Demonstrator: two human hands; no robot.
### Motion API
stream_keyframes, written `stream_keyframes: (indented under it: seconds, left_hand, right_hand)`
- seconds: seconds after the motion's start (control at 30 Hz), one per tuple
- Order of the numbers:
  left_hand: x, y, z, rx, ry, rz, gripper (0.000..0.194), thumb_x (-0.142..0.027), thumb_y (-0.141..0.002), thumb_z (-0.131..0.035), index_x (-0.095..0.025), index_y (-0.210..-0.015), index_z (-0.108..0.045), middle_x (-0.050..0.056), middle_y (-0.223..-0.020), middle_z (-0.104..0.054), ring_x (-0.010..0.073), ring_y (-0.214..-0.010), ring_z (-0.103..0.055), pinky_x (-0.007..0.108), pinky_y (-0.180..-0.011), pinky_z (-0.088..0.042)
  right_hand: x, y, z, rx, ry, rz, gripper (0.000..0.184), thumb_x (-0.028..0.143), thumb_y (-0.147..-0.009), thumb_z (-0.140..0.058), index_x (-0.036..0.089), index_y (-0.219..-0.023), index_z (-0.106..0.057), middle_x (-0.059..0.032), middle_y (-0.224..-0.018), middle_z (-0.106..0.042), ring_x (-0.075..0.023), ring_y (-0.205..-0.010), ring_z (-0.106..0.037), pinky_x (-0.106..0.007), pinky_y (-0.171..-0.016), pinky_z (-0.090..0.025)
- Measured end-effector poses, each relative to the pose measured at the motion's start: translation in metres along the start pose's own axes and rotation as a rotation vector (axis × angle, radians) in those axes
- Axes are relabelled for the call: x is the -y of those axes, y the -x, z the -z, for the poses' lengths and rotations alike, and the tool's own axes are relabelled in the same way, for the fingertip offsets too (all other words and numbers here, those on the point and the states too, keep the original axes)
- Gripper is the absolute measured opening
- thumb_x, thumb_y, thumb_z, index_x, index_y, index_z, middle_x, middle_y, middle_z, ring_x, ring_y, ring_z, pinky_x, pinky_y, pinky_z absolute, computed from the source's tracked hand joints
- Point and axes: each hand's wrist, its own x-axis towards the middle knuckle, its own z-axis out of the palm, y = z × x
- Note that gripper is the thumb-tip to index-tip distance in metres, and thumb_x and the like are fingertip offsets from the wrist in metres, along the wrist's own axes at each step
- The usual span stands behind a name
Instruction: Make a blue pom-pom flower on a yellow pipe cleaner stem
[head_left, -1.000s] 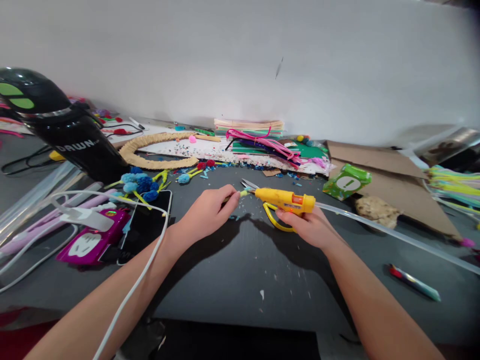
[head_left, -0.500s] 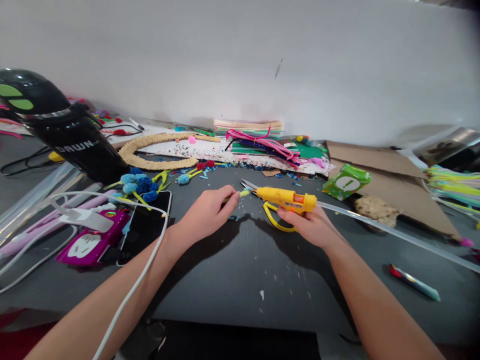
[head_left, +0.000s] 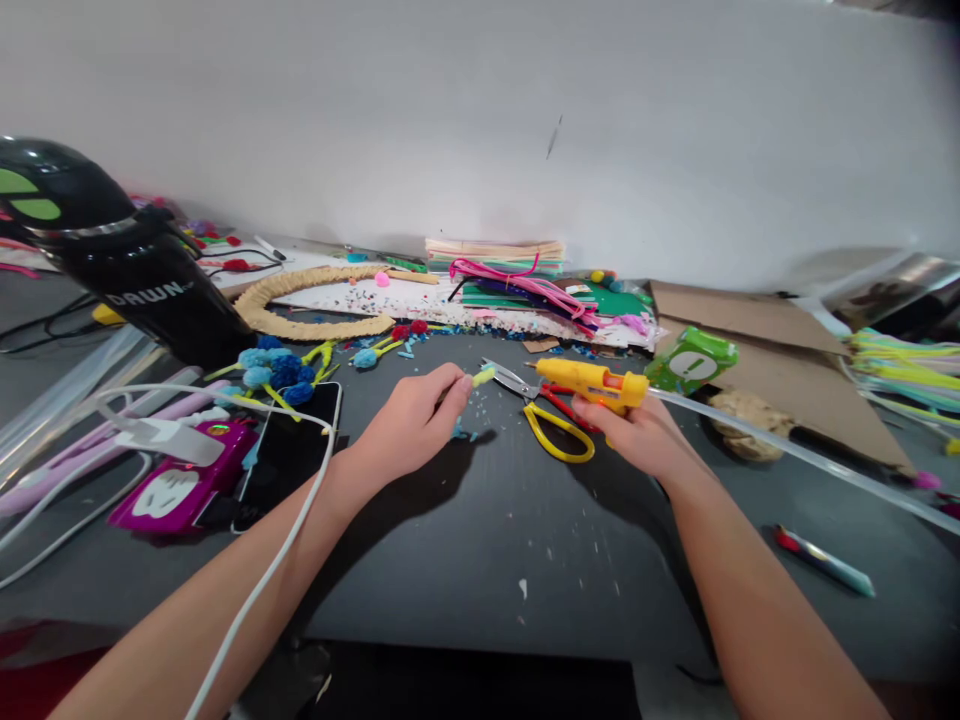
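Note:
Between the thumb and fingers of my left hand (head_left: 420, 420) is a short yellow-green pipe cleaner (head_left: 484, 376), its tip pointing right. My right hand (head_left: 634, 435) is wrapped round a yellow hot glue gun (head_left: 589, 382), with a long clear glue stick (head_left: 750, 430) coming out of its back. The gun's nozzle points left, apart from the pipe cleaner. Under the gun lie scissors (head_left: 561, 432) with yellow and red handles, blades toward the upper left. Small blue fluff bits (head_left: 465, 430) are scattered beneath my left fingers.
At left are a black bottle (head_left: 169, 290), a purple power bank (head_left: 184, 480), a phone (head_left: 289, 450) and a white cable (head_left: 300, 520) over my left forearm. Blue pom-pom stems (head_left: 285, 370) lie behind. Cardboard (head_left: 787, 370), a green box (head_left: 694, 360) and a pen (head_left: 825, 562) are at right.
The glue gun has moved right, away from the pipe cleaner, uncovering more of the scissors. My left hand has shifted slightly left and up, still pinching the pipe cleaner.

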Motion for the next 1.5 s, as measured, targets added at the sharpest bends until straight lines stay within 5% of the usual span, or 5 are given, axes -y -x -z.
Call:
stream_keyframes:
  seconds: [0.8,0.93,1.1,1.27,1.5]
  left_hand:
    - [0.002,-0.001,0.003,-0.033,-0.053,0.001,0.031,-0.041,-0.099,-0.035,-0.019,-0.083,-0.050,-0.002,-0.065,-0.051,0.0118,-0.060,-0.046,0.026,-0.059,-0.030]
    - [0.002,-0.001,0.004,-0.041,-0.070,0.001,0.030,-0.040,-0.099,-0.036,-0.019,-0.083,-0.051,-0.002,-0.065,-0.051,0.0117,-0.060,-0.046,0.026,-0.059,-0.030]
    - [0.005,-0.002,0.005,-0.060,-0.079,0.006,0.029,-0.039,-0.099,-0.036,-0.019,-0.082,-0.050,-0.003,-0.064,-0.050,0.0115,-0.059,-0.045,0.025,-0.059,-0.030]
    - [0.007,-0.003,0.003,-0.068,-0.108,0.005,0.029,-0.040,-0.098,-0.036,-0.019,-0.084,-0.051,-0.002,-0.065,-0.053,0.0128,-0.060,-0.047,0.026,-0.059,-0.030]
    - [0.007,-0.003,0.001,-0.059,-0.117,-0.006,0.031,-0.040,-0.098,-0.035,-0.019,-0.083,-0.051,-0.001,-0.067,-0.055,0.0126,-0.059,-0.047,0.025,-0.058,-0.030]
  right_hand:
    - [-0.063,-0.005,0.070,0.039,0.536,-0.399,0.052,0.073,-0.066,-0.065,0.022,-0.067,-0.057,0.0010,-0.053,-0.052,-0.0126,-0.048,-0.043,-0.028,-0.044,-0.029]
    - [-0.050,0.010,0.084,0.372,0.290,-0.430,0.051,0.068,-0.069,-0.066,0.020,-0.058,-0.051,0.0043,-0.049,-0.046,-0.0098,-0.046,-0.039,-0.026,-0.045,-0.029]
    - [-0.004,0.009,0.037,0.768,0.000,-0.168,0.039,0.056,-0.081,-0.063,0.018,-0.072,-0.063,0.0014,-0.061,-0.059,-0.0116,-0.056,-0.052,-0.024,-0.054,-0.039]
    - [0.026,-0.002,-0.051,0.281,0.081,0.285,0.025,0.038,-0.091,-0.058,0.018,-0.102,-0.067,-0.0048,-0.090,-0.065,-0.0158,-0.081,-0.058,-0.029,-0.076,-0.045]
    - [0.023,-0.011,-0.093,0.233,0.347,0.529,0.023,0.031,-0.097,-0.048,0.018,-0.097,-0.067,-0.0093,-0.097,-0.061,-0.0200,-0.090,-0.054,-0.033,-0.080,-0.043]
